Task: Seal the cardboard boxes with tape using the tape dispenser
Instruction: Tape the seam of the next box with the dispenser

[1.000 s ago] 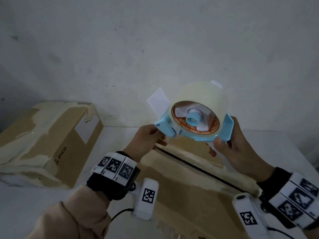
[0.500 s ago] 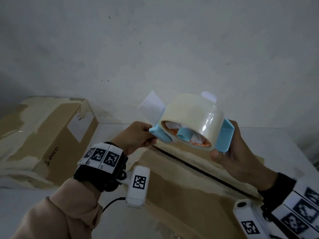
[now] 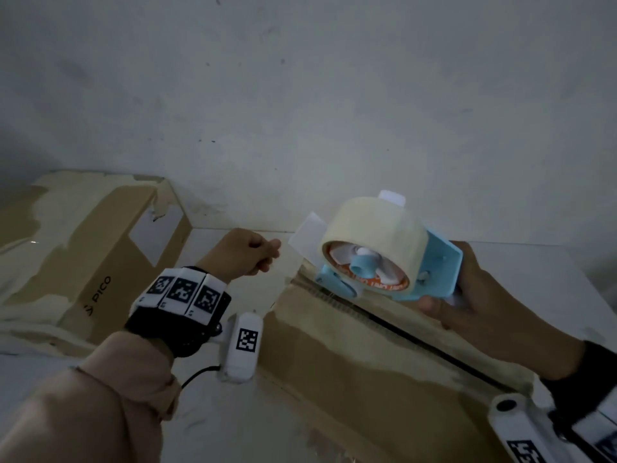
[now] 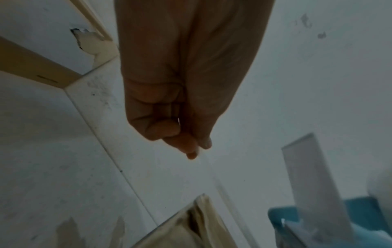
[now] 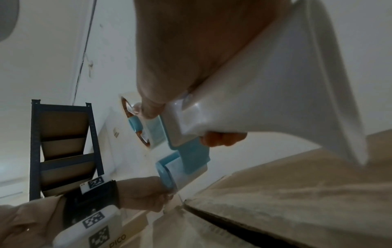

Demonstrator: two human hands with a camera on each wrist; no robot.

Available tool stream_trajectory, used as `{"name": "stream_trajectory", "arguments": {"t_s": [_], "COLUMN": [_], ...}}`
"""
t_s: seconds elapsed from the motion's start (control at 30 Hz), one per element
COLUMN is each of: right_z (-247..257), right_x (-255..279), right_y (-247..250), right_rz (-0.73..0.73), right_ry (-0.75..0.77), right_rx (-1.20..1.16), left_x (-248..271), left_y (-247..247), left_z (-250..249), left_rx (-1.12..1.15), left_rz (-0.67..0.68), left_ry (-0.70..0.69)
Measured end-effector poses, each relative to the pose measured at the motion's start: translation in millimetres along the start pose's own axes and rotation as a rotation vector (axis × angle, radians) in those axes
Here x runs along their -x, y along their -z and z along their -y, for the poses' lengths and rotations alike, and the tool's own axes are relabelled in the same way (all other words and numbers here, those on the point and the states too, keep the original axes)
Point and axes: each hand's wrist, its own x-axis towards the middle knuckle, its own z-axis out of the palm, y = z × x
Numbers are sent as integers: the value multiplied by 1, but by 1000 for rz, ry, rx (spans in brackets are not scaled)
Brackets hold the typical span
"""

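Note:
My right hand (image 3: 467,292) grips the handle of the blue tape dispenser (image 3: 437,272), which carries a fat roll of clear tape (image 3: 374,232). The dispenser's front hovers just over the far end of the open seam (image 3: 384,320) on the near cardboard box (image 3: 334,372). My left hand (image 3: 272,253) is a short way left of the dispenser, thumb and fingers (image 4: 191,146) pinched on what looks like the tape's free end; a faint clear strip (image 3: 278,279) runs back to the dispenser. Its white flap (image 4: 307,184) sticks up beside the left hand.
A second cardboard box (image 3: 83,248), patched with old tape, lies at the left against the wall. Both boxes rest on a white table (image 3: 213,245) that meets the wall (image 3: 300,111) just behind. A dark metal shelf (image 5: 63,142) shows in the right wrist view.
The dispenser came down from chest height to the box's far end and tilted. My left hand left the dispenser's front and drew away to the left, fingers pinched.

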Motion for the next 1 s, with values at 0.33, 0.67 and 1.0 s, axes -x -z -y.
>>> {"name": "stream_trajectory", "arguments": {"t_s": [0.33, 0.67, 1.0], "right_z": [-4, -6, -4], "right_x": [-9, -10, -10], "right_y": [-13, -17, -25], "right_rz": [-6, 32, 42], "right_ry": [-111, -166, -112], "right_rx": [25, 17, 33], "left_x": [-16, -26, -37], "left_y": [8, 2, -19], "left_z": [8, 17, 25], "left_rx": [-169, -263, -212], "left_rz": [78, 131, 463], "left_ry": [-24, -6, 198]}}
